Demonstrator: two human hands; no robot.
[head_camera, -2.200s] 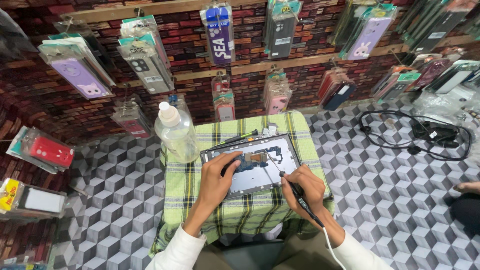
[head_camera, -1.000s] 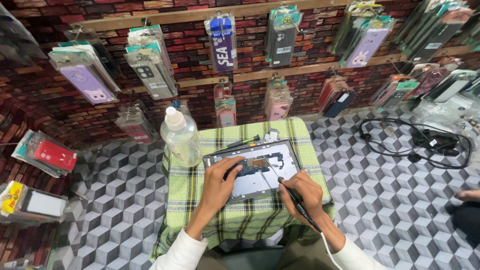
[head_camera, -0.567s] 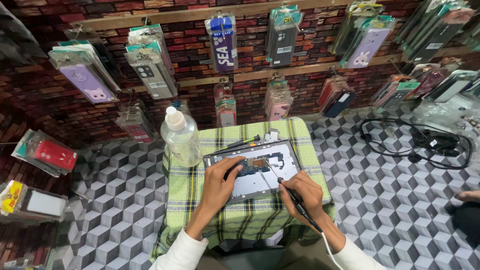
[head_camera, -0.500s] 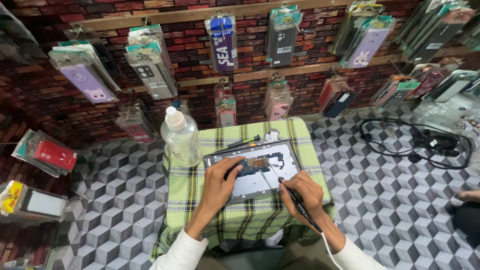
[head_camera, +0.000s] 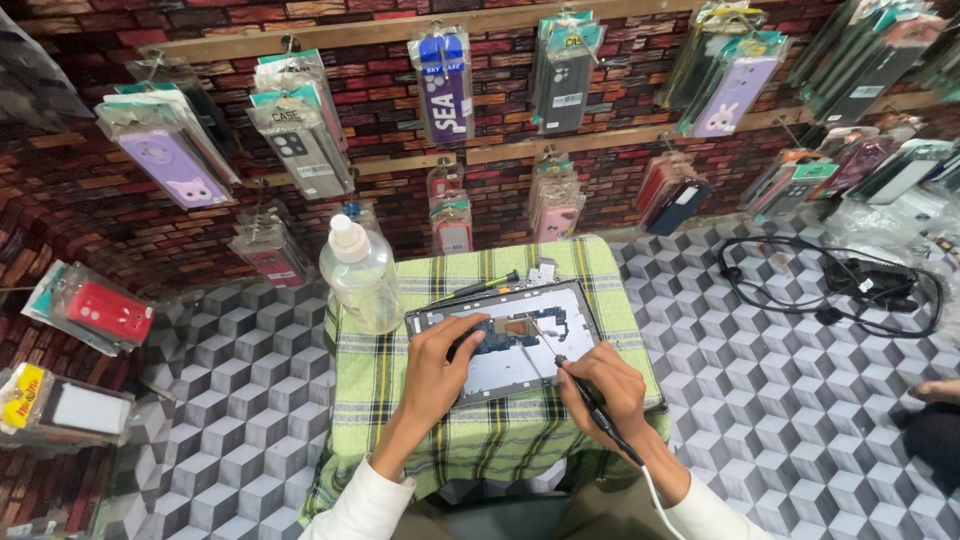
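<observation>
Green checked cloth (head_camera: 400, 420) covers the small tabletop; on it lies an opened tablet (head_camera: 510, 340), long axis running left to right. Head view: left hand (head_camera: 440, 360) rests fingers-down on the tablet's left part, holding nothing. Right hand (head_camera: 605, 390), at the tablet's near right corner, is closed around a corded soldering iron (head_camera: 590, 395), its tip angled up-left toward the tablet's circuit board (head_camera: 515, 330). A clear plastic bottle (head_camera: 360, 280) stands left of the tablet.
</observation>
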